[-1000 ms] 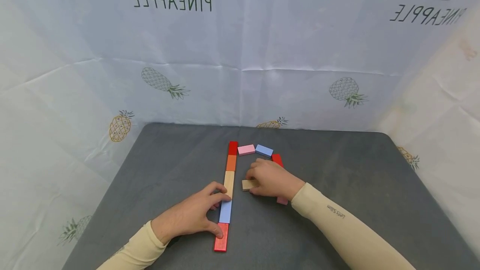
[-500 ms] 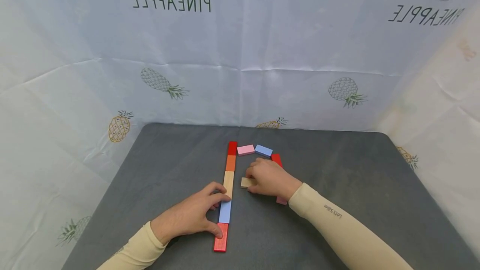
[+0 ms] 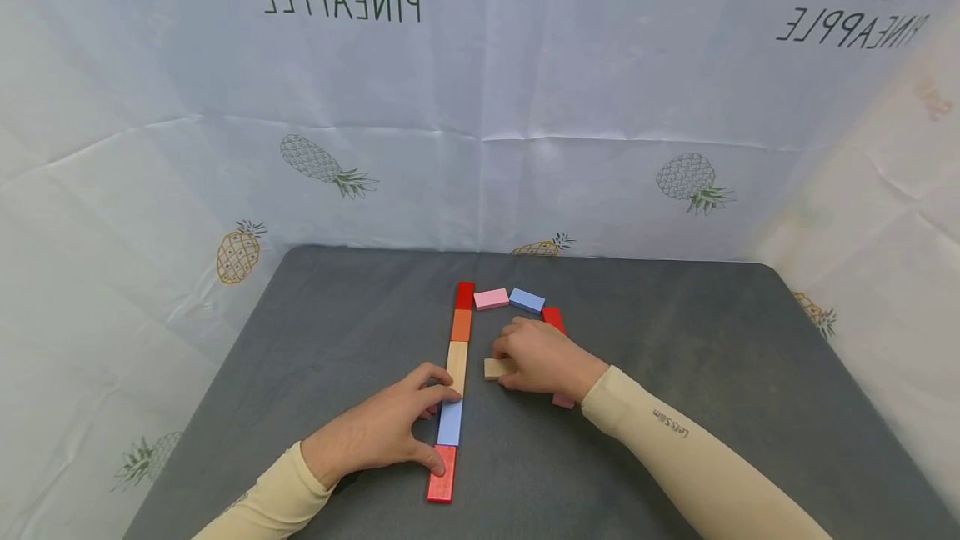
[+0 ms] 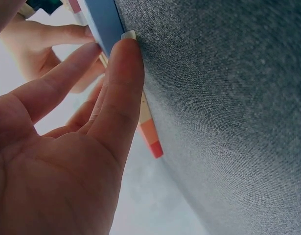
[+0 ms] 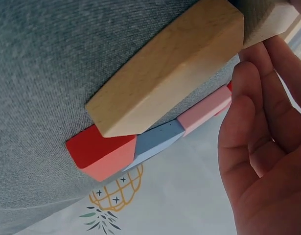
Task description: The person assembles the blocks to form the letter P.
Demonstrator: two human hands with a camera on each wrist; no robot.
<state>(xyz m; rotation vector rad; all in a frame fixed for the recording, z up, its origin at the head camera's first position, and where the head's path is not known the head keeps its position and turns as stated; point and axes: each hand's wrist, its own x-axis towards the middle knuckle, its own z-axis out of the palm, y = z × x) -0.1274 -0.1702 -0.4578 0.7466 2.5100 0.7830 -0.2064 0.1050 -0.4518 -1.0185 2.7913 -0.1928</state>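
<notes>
My left hand lies along a straight row of flat blocks. Its thumb rests on the front red block, while other fingertips touch near where the wooden block meets the blue block. Fingers are spread, gripping nothing. My right hand pinches a plain wooden block just right of the row, its right part hidden by fingers. In the right wrist view this held block stands by another wooden block, which the hand covers in the head view.
An orange block and a red block form the row's far end. From there a pink block, blue block and red block curve rightward. Another pink block shows beneath the right wrist. Pineapple-print cloth hangs behind the dark table.
My right hand, with the wooden block, shifts very slightly away and left, then back again. The left hand and the other blocks stay in place.
</notes>
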